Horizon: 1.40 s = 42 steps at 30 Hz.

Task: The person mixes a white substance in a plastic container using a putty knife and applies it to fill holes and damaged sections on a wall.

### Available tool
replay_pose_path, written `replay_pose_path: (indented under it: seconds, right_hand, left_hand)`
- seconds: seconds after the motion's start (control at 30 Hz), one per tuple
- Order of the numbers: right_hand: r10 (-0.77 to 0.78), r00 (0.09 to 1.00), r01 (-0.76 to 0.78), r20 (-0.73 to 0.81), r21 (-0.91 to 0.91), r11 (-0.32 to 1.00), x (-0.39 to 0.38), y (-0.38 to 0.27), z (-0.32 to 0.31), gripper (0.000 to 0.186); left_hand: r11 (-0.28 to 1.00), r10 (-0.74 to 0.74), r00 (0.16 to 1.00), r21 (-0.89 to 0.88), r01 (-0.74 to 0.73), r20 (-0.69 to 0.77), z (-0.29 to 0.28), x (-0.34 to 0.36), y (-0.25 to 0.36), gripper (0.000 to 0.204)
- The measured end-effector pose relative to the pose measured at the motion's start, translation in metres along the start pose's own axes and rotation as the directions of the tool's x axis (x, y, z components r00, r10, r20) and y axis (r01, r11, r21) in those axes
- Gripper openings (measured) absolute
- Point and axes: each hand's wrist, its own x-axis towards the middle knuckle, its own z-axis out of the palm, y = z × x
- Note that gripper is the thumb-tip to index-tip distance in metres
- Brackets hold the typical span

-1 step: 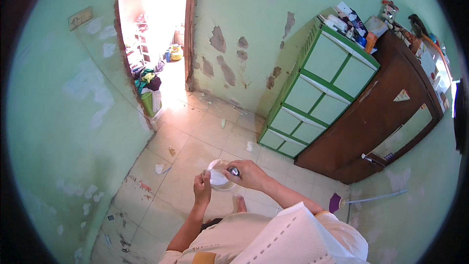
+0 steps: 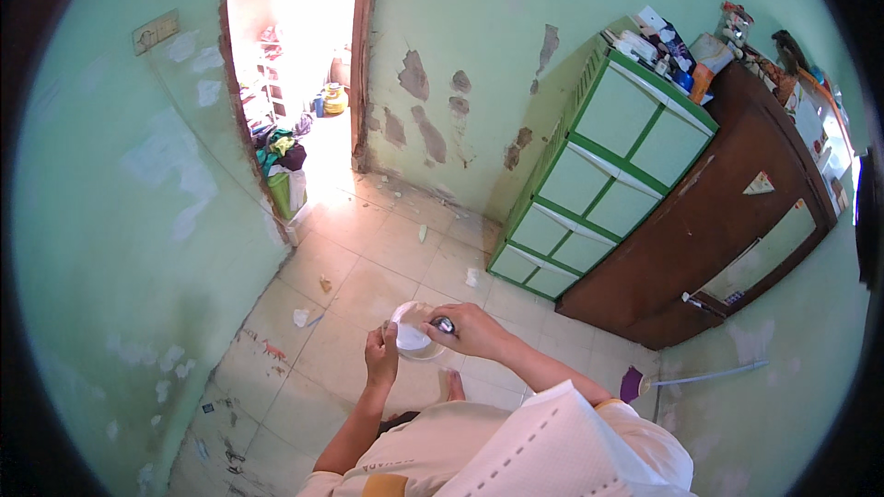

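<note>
On my feed the left hand [image 2: 381, 355] pinches a round, pale tub [image 2: 426, 354] of white material [image 2: 409, 335] above the tiles [image 2: 339, 354], the right hand [image 2: 474, 329] curls round a shiny object [image 2: 445, 324] at its right side, and beyond, cloth [image 2: 285, 155] tops a green bin [image 2: 279, 195].

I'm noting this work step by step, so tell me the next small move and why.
Probably lower the shiny-ended tool toward the white material: the right hand grips it over the bowl, which the left hand holds by its side; whether they touch is unclear.
</note>
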Motion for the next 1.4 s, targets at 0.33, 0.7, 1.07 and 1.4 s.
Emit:
replay_pose_path:
  seconds: [0.33,0.7,1.07,1.4]
  right_hand:
    - [-0.048,0.998,0.051,-0.043,0.07,0.996,0.004,-0.012,0.005,0.024]
    - [-0.075,0.997,0.076,-0.006,0.101,0.992,0.014,-0.035,0.019,0.023]
    - [-0.077,0.997,0.074,0.025,0.115,0.991,0.06,-0.018,0.029,0.022]
    - [-0.001,0.992,-0.028,0.124,0.234,0.972,0.191,0.059,-0.013,0.021]
  left_hand:
    - [0.998,0.056,0.998,-0.013,-0.057,-0.023,-0.006,0.005,0.0,0.051]
    - [0.993,0.094,0.994,-0.073,-0.097,-0.05,-0.037,0.003,0.003,0.051]
    - [0.996,0.05,0.998,-0.069,-0.052,-0.026,-0.06,0.053,-0.002,0.057]
    - [0.997,0.044,0.993,-0.053,-0.05,-0.112,-0.031,0.169,0.054,0.048]
